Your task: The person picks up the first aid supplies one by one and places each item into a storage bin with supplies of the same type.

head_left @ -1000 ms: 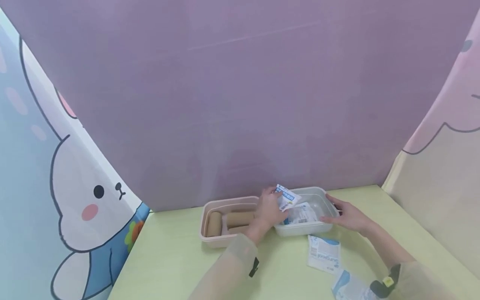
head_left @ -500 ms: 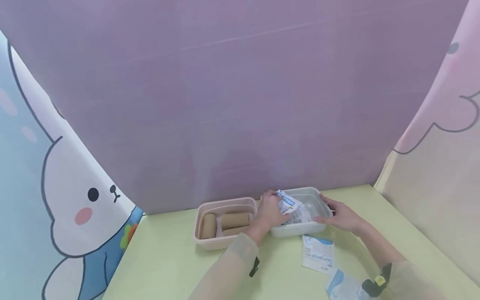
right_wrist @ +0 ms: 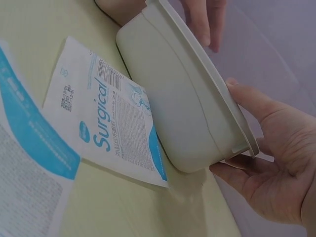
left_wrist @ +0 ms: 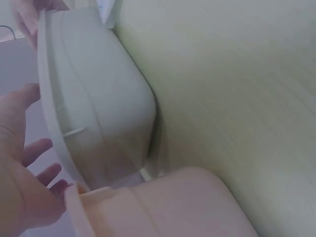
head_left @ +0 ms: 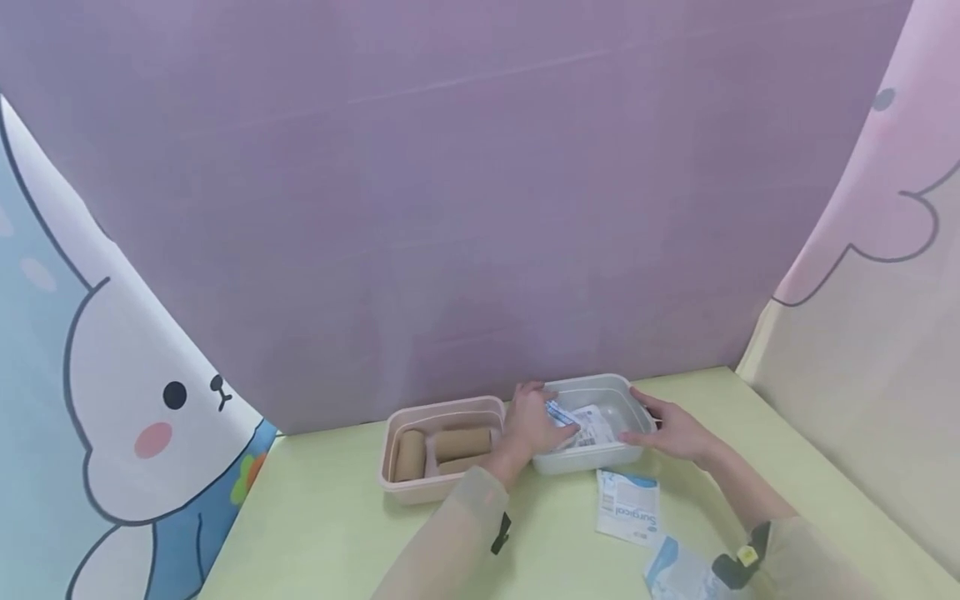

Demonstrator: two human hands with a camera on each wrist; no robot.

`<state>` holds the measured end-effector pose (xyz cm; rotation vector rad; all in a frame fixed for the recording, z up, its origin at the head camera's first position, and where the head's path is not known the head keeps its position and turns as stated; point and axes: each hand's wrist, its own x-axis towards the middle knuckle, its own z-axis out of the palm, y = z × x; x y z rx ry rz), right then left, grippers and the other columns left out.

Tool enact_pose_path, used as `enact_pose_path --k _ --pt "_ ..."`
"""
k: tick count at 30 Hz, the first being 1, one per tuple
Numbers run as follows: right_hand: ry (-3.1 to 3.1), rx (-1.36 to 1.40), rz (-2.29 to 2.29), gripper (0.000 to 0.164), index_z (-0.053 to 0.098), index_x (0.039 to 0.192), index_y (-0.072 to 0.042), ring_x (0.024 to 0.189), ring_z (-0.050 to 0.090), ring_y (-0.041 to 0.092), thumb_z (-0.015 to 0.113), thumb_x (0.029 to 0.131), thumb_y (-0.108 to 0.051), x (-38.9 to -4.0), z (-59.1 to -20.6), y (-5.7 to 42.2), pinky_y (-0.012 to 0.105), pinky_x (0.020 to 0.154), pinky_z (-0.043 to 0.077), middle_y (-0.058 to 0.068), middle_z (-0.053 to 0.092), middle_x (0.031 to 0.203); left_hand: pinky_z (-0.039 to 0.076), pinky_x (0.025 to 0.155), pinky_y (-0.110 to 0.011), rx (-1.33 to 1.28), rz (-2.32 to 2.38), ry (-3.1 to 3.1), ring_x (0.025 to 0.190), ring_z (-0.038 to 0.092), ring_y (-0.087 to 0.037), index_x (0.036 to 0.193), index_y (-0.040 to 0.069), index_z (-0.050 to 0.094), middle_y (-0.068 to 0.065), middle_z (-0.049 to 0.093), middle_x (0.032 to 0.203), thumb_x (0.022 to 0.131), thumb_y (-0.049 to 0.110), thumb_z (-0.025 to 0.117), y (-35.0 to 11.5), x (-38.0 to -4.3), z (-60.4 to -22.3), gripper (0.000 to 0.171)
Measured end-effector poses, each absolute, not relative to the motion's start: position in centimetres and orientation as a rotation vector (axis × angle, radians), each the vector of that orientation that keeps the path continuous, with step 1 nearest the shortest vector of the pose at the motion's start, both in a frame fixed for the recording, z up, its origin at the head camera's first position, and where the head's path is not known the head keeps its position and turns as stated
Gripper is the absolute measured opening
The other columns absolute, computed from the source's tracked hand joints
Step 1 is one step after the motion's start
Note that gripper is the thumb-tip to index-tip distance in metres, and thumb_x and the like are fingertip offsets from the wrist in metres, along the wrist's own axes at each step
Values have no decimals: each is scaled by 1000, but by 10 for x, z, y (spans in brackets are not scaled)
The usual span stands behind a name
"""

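Observation:
My right hand (head_left: 678,429) grips the right end of a white plastic box (right_wrist: 173,94), thumb at the rim and fingers around the outer wall in the right wrist view. Over the box's left end is my left hand (head_left: 531,425), its fingers spread and relaxed in the left wrist view (left_wrist: 29,168). A blue-and-white packet (head_left: 561,414) lies inside the box, close below my left thumb. Beside it in the box is another white printed packet (head_left: 595,427). The left hand partly covers the packets from the head camera.
A pink box (head_left: 393,492) with several brown rolls (head_left: 462,443) stands left of the white box. In front lie a white packet printed "Surgical" (head_left: 628,507) and a second blue-and-white packet (head_left: 678,571). A purple panel (head_left: 480,208) rises behind the yellow table (head_left: 322,525).
My left hand has lowered the blue-and-white packet into the white box, and its fingers have loosened from it. The right hand keeps its grip on the box. The head view has shifted slightly.

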<state>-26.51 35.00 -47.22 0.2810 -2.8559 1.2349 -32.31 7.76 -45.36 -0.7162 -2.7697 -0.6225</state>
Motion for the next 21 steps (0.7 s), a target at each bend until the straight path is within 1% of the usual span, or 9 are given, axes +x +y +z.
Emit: enact_pose_path --k 3,8,10,14,16,19,21 --pt "-2858 267 1225 101 28 164 5 144 48 56 83 93 -39 -265 -470 349 63 115 49 39 43 159 50 120 -44 -743 -636 -2722 141 57 -31 134 11 74 -11 68 145 82 52 87 76 -321 -448 68" --pt "-2872 260 1217 100 27 165 5 144 48 56 82 94 -40 -266 -469 349 63 114 51 39 42 159 42 127 -46 -752 -696 -2719 146 53 -27 138 13 72 -5 69 146 83 53 86 75 -312 -432 69" --pt "-2873 270 1219 100 27 165 5 144 48 56 81 94 -39 -267 -469 349 63 113 52 39 42 159 42 127 -46 -778 -734 -2695 147 53 -27 139 12 71 -5 69 146 83 51 87 76 -306 -425 69" --pt "-2878 268 1217 99 27 165 5 143 49 56 81 95 -40 -270 -470 350 62 112 52 38 43 159 49 121 -48 -843 -799 -2636 145 54 -31 140 12 70 -8 63 152 83 47 89 78 -288 -409 70" --pt "-2880 275 1212 100 27 165 5 143 50 56 81 95 -41 -271 -470 351 62 112 53 38 43 159 50 120 -50 -878 -818 -2610 145 54 -32 141 13 70 -9 61 154 83 46 89 80 -278 -402 71" --pt "-2873 287 1217 102 27 165 5 144 48 56 82 93 -43 -272 -470 353 62 112 52 38 42 160 47 123 -52 -929 -818 -2579 146 54 -31 143 15 68 -8 59 156 84 47 88 84 -264 -393 70" --pt "-2863 307 1228 102 27 164 6 144 47 57 82 94 -43 -273 -470 353 63 113 52 39 42 160 48 122 -49 -967 -821 -2548 146 54 -28 143 15 69 -7 60 155 85 50 87 87 -256 -390 70"
